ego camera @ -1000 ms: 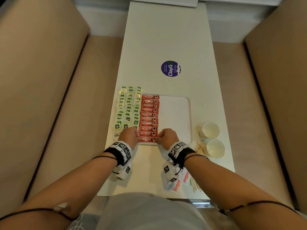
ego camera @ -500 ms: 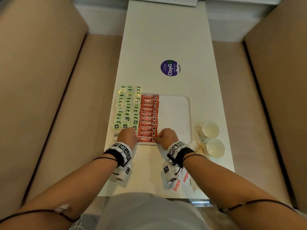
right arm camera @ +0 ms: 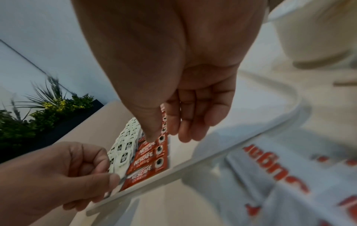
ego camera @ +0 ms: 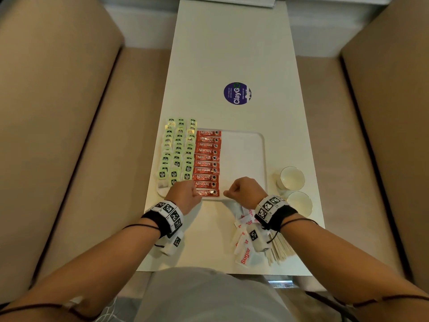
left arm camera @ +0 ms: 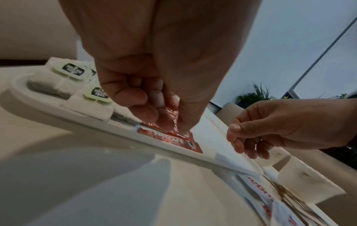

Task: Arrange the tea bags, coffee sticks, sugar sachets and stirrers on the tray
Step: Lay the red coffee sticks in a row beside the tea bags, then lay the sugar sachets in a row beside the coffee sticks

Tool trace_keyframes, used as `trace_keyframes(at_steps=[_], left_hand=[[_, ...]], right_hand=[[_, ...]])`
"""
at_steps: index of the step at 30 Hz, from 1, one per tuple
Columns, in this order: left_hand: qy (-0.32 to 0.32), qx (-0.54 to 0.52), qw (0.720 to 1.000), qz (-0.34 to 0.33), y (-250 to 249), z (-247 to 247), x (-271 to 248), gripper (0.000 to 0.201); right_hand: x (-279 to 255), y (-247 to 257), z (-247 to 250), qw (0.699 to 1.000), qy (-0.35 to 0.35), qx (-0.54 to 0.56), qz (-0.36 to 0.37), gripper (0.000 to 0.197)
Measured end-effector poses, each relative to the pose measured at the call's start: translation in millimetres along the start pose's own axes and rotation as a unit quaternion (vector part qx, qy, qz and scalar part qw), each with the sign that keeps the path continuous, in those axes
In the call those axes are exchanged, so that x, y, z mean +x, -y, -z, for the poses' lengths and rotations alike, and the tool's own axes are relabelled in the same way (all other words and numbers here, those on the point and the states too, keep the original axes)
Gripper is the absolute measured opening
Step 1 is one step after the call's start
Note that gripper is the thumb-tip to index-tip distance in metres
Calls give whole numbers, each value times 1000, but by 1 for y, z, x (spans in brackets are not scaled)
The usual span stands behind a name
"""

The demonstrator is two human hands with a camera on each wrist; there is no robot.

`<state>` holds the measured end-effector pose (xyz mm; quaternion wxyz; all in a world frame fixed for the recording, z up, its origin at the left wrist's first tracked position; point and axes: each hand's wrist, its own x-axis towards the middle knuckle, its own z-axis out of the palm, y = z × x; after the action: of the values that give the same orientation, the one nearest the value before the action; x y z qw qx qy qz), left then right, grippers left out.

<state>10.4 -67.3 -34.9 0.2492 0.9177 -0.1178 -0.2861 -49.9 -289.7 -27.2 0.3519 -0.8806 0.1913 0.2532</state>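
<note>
A white tray (ego camera: 242, 156) lies on the table near me. Tea bags (ego camera: 178, 152) with green tags fill its left part in three columns. Beside them runs a column of red coffee sticks (ego camera: 207, 159). My left hand (ego camera: 193, 192) has curled fingers, and its thumb and forefinger pinch the left end of the nearest coffee stick (left arm camera: 174, 137). My right hand (ego camera: 228, 194) hovers over the tray's bare near edge, just right of that stick, with fingers loosely bent and holding nothing (right arm camera: 166, 137). Sugar sachets (ego camera: 243, 242) and wooden stirrers (ego camera: 279, 251) lie on the table under my right wrist.
Two white cups (ego camera: 292, 177) (ego camera: 300, 203) stand right of the tray. A purple round sticker (ego camera: 237, 93) marks the table's middle. Beige sofa seats (ego camera: 81, 135) flank the narrow table (ego camera: 232, 43). A plant (right arm camera: 38, 110) stands beyond.
My right hand has let go of the nearest coffee stick's right end and drawn a little to the right. The left hand has stayed at the stick's left end.
</note>
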Motion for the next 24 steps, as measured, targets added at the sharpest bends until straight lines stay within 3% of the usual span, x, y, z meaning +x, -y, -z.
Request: trace_keyframes(at_steps=[14, 21, 24], left_hand=[[122, 38, 985, -117, -47, -67, -9, 14], [163, 69, 977, -121, -66, -95, -13, 31], [153, 100, 975, -125, -70, -102, -14, 39]], right_hand=[[-28, -60, 6, 987, -14, -154, -43, 30], [-39, -68, -4, 981, 8, -186, -62, 37], [-40, -66, -6, 981, 6, -184, -62, 35]])
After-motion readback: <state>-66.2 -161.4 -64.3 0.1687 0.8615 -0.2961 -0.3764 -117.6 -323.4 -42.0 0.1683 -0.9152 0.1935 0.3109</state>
